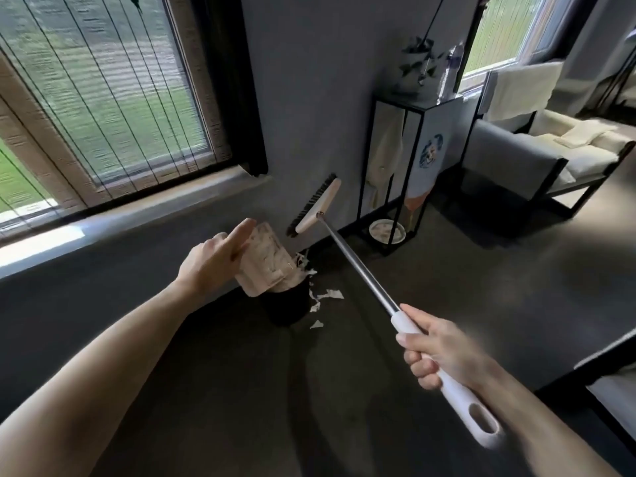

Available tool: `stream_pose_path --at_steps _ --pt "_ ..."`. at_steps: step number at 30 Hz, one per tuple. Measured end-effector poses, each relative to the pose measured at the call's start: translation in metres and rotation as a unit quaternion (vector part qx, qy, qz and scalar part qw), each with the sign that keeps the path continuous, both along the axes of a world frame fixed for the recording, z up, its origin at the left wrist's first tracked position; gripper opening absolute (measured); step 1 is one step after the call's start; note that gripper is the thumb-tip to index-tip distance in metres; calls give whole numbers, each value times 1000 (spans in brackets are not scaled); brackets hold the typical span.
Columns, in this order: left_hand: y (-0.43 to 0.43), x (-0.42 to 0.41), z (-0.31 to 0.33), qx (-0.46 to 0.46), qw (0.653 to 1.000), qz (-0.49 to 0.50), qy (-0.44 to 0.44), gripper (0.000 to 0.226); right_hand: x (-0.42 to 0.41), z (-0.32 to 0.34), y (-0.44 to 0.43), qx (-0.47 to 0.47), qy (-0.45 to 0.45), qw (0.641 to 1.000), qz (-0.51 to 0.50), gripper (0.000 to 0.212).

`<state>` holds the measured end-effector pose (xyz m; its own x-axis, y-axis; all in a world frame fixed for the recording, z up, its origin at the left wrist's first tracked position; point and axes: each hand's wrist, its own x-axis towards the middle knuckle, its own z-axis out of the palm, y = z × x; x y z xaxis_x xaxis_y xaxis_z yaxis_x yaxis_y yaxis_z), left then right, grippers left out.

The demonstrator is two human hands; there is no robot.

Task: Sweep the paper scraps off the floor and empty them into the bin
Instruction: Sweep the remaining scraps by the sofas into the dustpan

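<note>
Now my left hand (213, 259) grasps the pan (265, 259) tipped over the bin (285, 304) below it, my right hand (437, 356) grips the broom (358, 270), and with scraps (330, 295) lying beside the bin, off-centre tipping risks spilling more.

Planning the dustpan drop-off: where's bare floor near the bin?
Bare floor: the wide patch on the near side of the bin, and right of the broom shaft up to the black stand. Crowded: scraps litter the bin's right side.
</note>
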<state>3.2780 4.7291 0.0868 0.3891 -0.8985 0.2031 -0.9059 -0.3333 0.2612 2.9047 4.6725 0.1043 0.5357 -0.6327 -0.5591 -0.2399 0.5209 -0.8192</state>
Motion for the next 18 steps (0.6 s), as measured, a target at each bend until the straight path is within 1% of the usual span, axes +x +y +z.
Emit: stream_pose_path --at_steps 2,5,8,9,12,14,16,17,18 --pt "-11 -2 -1 29 999 -24 -33 51 -1 -2 -5 18 -8 1000 -1 67" --pt "-21 -8 -6 41 994 -79 -64 56 -4 -4 -8 32 -6 999 0 67" --pt "-24 -13 -16 97 986 -109 -80 52 -5 -7 -13 44 -2 999 6 67" --pt "-26 -13 -18 109 985 -117 -70 52 -5 -7 -15 47 2 999 6 66" --pt "-30 -20 -21 131 981 -141 5 53 -5 -10 -17 58 8 998 4 65" --pt "-34 -28 -21 142 977 -117 108 57 -5 -12 -16 64 8 998 1 64" --pt "-37 -35 -24 136 963 -64 222 72 -6 -15 -16 71 6 997 -3 64" --pt "-38 -38 -27 140 956 -47 252 79 -7 -16 -15 74 6 997 -5 64" --pt "-39 -41 -31 157 952 -43 260 83 -7 -18 -15 76 5 997 -7 64"
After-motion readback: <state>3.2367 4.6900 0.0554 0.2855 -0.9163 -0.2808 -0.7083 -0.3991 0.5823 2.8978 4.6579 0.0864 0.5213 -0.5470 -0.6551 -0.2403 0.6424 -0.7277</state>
